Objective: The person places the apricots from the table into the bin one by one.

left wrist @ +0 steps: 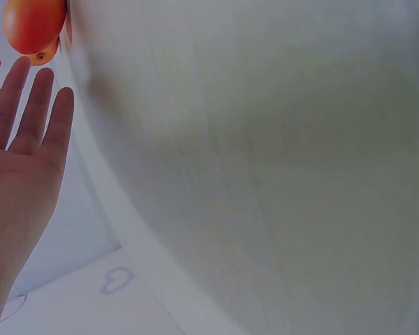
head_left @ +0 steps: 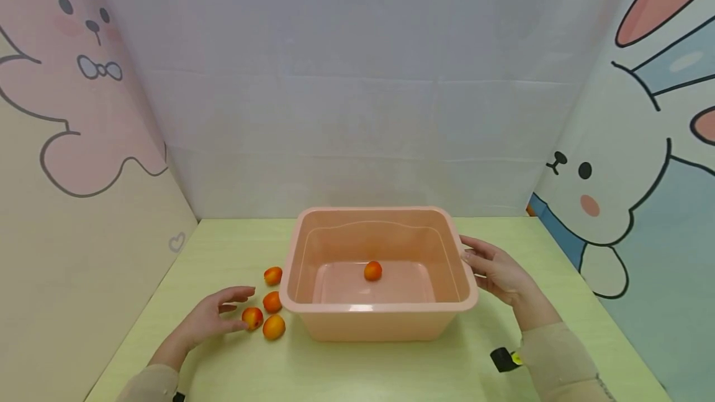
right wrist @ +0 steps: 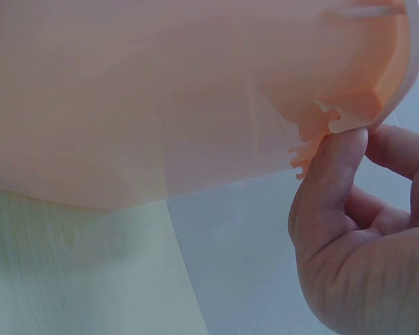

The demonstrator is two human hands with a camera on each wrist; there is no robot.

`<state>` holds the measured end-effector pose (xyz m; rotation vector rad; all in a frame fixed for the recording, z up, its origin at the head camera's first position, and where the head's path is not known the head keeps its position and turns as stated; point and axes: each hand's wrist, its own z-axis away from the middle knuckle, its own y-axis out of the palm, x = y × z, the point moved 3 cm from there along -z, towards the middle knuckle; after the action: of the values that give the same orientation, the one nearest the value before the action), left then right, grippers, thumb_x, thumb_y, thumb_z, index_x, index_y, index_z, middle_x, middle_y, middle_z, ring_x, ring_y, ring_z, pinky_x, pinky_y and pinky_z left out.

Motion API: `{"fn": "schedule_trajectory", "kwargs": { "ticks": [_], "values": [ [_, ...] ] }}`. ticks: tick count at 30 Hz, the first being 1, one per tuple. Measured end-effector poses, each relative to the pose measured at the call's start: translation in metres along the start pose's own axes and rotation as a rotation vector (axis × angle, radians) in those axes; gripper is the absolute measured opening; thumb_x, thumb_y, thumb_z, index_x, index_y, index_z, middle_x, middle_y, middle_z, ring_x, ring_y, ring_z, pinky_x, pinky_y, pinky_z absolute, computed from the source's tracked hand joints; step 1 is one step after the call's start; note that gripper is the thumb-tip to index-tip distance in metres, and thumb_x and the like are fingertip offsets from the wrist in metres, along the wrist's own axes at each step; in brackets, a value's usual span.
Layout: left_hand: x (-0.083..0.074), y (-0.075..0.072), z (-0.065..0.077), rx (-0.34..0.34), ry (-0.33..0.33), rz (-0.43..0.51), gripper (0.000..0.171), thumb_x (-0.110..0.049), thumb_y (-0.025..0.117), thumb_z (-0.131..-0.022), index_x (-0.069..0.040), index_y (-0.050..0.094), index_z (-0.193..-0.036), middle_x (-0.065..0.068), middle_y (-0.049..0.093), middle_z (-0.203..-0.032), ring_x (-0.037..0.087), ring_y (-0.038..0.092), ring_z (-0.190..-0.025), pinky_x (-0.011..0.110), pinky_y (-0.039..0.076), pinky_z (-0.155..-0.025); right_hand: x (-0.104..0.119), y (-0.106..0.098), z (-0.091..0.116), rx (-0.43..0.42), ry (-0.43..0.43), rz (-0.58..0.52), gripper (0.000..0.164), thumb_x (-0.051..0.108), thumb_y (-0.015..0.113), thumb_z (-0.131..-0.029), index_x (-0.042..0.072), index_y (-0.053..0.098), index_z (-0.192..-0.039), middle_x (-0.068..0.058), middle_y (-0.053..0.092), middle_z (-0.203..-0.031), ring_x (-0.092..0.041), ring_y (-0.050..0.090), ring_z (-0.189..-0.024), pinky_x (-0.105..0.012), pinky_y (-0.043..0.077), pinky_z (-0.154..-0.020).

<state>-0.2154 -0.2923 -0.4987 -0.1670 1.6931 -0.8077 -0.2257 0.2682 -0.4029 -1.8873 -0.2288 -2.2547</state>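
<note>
A pink plastic tub (head_left: 385, 322) stands on the table, with one orange-red fruit (head_left: 373, 271) on its floor. My right hand (head_left: 499, 272) is at the tub's right side, its thumb and fingers holding the rim, as the right wrist view (right wrist: 377, 209) shows at the tub's edge. Left of the tub lie several small orange-red fruits (head_left: 274, 327). My left hand (head_left: 209, 318) is beside them with fingers extended, its thumb close to the leftmost fruit (head_left: 252, 318); whether they touch I cannot tell. In the left wrist view the palm is bare below a red-orange fruit (left wrist: 33, 24).
The pale yellow-green table (head_left: 380, 377) backs onto a white sheet (head_left: 357, 92). Side panels with cartoon animals (head_left: 609, 191) stand left and right. A small black object (head_left: 504, 360) with a yellow part is next to the right sleeve.
</note>
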Motion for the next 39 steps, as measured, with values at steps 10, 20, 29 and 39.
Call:
{"fn": "schedule_trajectory", "kwargs": {
  "ticks": [10,20,29,39],
  "values": [
    [0.003,0.001,0.000,0.010,-0.007,0.030,0.056,-0.014,0.082,-0.083,0.008,0.058,-0.129,0.024,0.061,-0.127,0.028,0.060,-0.110,0.029,0.053,-0.092,-0.002,0.000,-0.001,0.004,-0.004,0.002,0.067,0.019,0.055,-0.103,-0.001,0.019,-0.156,0.000,0.062,-0.104,-0.011,0.065,-0.090,-0.023,0.057,-0.074],
    [0.007,0.001,0.000,0.019,0.041,0.038,0.047,-0.009,0.080,-0.083,0.009,0.061,-0.123,0.026,0.063,-0.121,0.015,0.062,-0.108,0.023,0.053,-0.089,-0.002,0.000,-0.001,-0.003,-0.004,0.011,0.067,0.020,0.055,-0.103,-0.001,0.020,-0.156,0.000,0.062,-0.104,-0.011,0.065,-0.090,-0.023,0.057,-0.074],
    [0.011,0.004,-0.003,0.045,-0.007,0.066,0.040,-0.007,0.079,-0.084,0.009,0.064,-0.118,0.025,0.063,-0.117,0.009,0.063,-0.100,0.023,0.054,-0.086,-0.001,0.000,0.000,-0.005,-0.002,0.004,0.068,0.020,0.055,-0.103,-0.002,0.019,-0.156,0.000,0.062,-0.104,-0.011,0.065,-0.090,-0.023,0.057,-0.074],
    [0.013,0.007,-0.003,0.052,-0.058,0.079,0.036,-0.008,0.080,-0.083,0.005,0.065,-0.113,0.019,0.064,-0.113,0.016,0.065,-0.096,0.027,0.055,-0.085,-0.001,-0.001,-0.001,-0.007,-0.001,0.008,0.068,0.020,0.056,-0.103,-0.001,0.020,-0.156,-0.001,0.062,-0.104,-0.012,0.064,-0.090,-0.024,0.057,-0.075]
  ]
}}
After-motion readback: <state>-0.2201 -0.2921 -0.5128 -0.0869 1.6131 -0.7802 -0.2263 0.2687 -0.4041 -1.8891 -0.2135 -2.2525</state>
